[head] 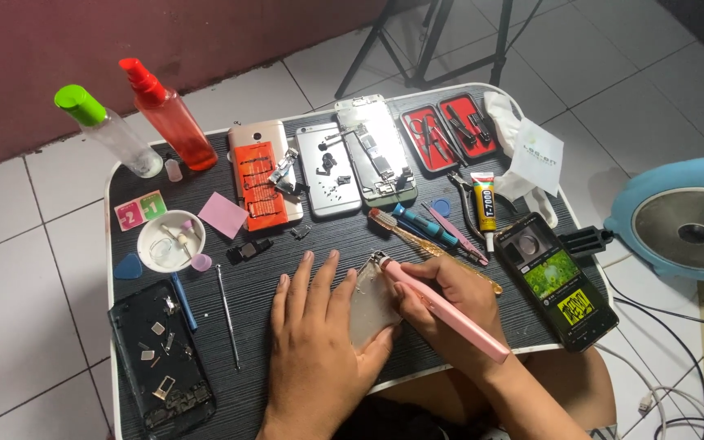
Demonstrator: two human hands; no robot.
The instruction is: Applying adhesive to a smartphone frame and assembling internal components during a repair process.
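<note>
- White floor tiles and a dark red wall surround our small black ribbed bench [287,285], crowded with phone parts.
- Our right hand [450,297] has its grip clenched on a pink pen-shaped tool [442,305], whose long axis runs from 4 o'clock up to 10 o'clock, tip at the upper end.
- That tip touches the top corner of a clear, glassy panel [372,305] lying just at 9 o'clock of the right hand.
- Our left hand [319,326] lies flat, fingers spread and nothing grasped, pressing the panel's left edge; it is the nearer hand to the panel's body.
- At 12 o'clock lie opened phones [327,167], a red tool case [448,126] and a glue tube [484,200].
- At 3 o'clock sits a lit phone [560,281]; at 9 o'clock a white dish [169,240] and a stripped dark phone frame [160,354].
- Two spray bottles [169,118] stand at 11 o'clock.
</note>
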